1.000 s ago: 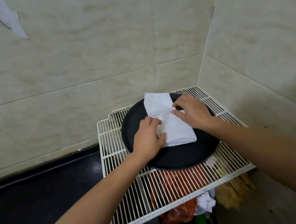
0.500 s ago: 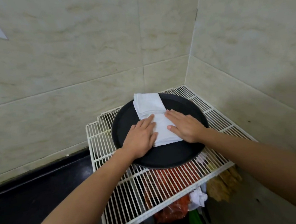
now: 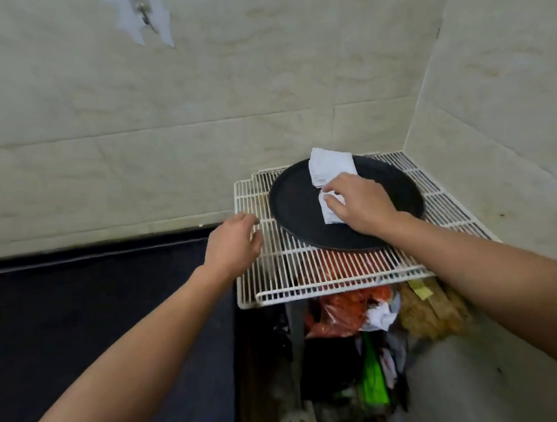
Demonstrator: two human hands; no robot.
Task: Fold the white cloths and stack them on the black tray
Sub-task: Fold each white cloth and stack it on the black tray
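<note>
A round black tray (image 3: 295, 209) rests on a white wire rack (image 3: 264, 264) in the tiled corner. At the tray's far side lies a folded stack of white cloths (image 3: 330, 166). My right hand (image 3: 362, 205) is on the tray over a smaller folded white cloth (image 3: 330, 212), its thumb and fingers pinching the cloth's upper edge. Most of that cloth is hidden under the hand. My left hand (image 3: 235, 243) hovers off the tray at the rack's left edge, fingers loosely curled, holding nothing.
Tiled walls close in behind and to the right. A black counter (image 3: 80, 323) stretches to the left. Under the rack sit a red bag (image 3: 347, 311), crumpled paper (image 3: 380, 317), a green item (image 3: 373, 379) and other clutter. A wall hook (image 3: 144, 14) hangs upper left.
My left hand has come off the cloth and moved left to the rack's edge. My right hand has shifted onto the cloth and pinched it. The view has pulled back.
</note>
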